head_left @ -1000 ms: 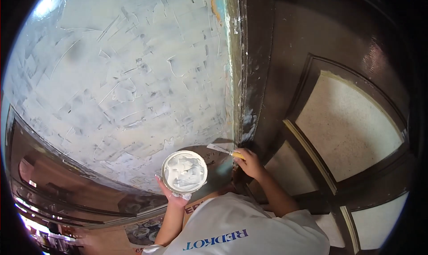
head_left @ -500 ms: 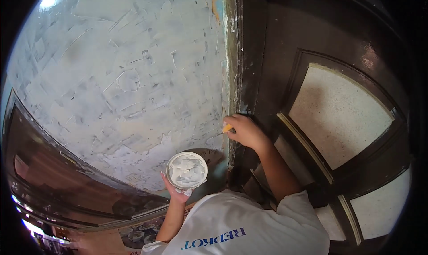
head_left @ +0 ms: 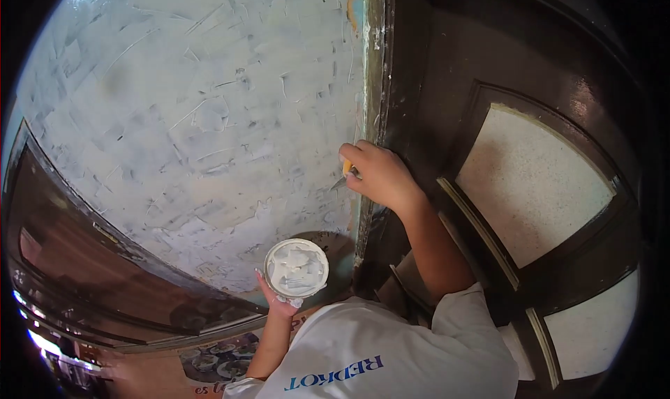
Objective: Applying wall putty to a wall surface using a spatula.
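Observation:
A round white tub (head_left: 296,268) of white putty rests in my left hand (head_left: 279,303), its open top facing up. My fingers wrap its near left side, and putty is smeared along the rim by the palm. My right hand (head_left: 379,174) is closed around the yellow handle of a putty knife (head_left: 347,167). Part of its thin blade shows below the fingers, against the right edge of the wall (head_left: 209,120). That wall carries a patchy, pale grey-white coat with many scrape marks.
A worn wooden frame (head_left: 375,64) borders the wall on the right. Beyond it stands a dark brown panelled door (head_left: 447,43) with pale inset panels (head_left: 534,183). At the lower left is a dark-framed window (head_left: 105,259), with a printed banner (head_left: 216,360) below.
My right hand has moved up and slightly left along the wall's edge, turning with the putty knife. The tub stays nearly in place, while the view has shifted a little.

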A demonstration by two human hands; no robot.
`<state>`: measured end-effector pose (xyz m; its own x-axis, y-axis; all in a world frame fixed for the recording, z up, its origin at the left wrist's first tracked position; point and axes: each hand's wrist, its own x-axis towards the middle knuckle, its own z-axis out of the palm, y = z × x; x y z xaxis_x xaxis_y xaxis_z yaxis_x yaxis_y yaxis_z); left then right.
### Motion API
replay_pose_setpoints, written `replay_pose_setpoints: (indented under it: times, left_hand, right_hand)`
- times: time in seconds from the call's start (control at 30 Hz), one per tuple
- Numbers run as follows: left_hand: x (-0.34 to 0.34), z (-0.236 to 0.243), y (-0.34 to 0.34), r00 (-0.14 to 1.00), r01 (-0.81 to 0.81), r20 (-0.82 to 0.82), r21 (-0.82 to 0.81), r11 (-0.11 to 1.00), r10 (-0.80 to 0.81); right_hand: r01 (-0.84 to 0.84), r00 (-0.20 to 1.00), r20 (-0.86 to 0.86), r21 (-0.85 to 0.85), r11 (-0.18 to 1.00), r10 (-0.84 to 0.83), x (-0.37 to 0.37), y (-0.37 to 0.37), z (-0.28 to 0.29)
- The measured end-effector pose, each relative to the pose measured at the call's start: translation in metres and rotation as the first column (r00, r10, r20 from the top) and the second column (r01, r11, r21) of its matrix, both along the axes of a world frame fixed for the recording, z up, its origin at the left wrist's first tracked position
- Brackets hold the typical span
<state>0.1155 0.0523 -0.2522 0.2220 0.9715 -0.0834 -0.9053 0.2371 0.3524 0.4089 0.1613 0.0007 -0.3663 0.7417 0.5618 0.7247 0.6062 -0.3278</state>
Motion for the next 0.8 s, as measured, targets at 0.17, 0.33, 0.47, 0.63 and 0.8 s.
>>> replay_pose_setpoints:
  times: [0.17, 0.33, 0.47, 0.63, 0.8]
  left_hand:
    - [0.006, -0.004, 0.004, 0.998, -0.003, 0.068, -0.029, 1.000, 0.005]
    - [0.015, 0.007, 0.002, 1.000, 0.002, -0.016, 0.005, 1.000, -0.002]
    - [0.012, 0.001, -0.001, 0.998, -0.026, -0.052, 0.028, 0.999, 0.028]
    - [0.008, 0.007, -0.003, 0.994, -0.010, 0.110, -0.036, 0.999, 0.014]
    - [0.012, 0.013, 0.002, 0.996, 0.024, 0.091, -0.015, 1.000, -0.022]
  right_hand:
    - [-0.007, 0.984, 0.176, -0.044, 0.999, 0.014, -0.012, 0.017, -0.034]
    - [-0.002, 0.991, 0.133, 0.056, 0.998, -0.005, -0.018, 0.025, -0.029]
    - [0.031, 0.995, 0.086, 0.155, 0.987, -0.045, -0.015, 0.012, 0.017]
    - [0.074, 0.987, 0.130, 0.175, 0.982, -0.098, -0.009, -0.006, 0.023]
    - [0.080, 0.971, 0.224, 0.042, 0.996, -0.087, -0.010, 0.018, -0.044]
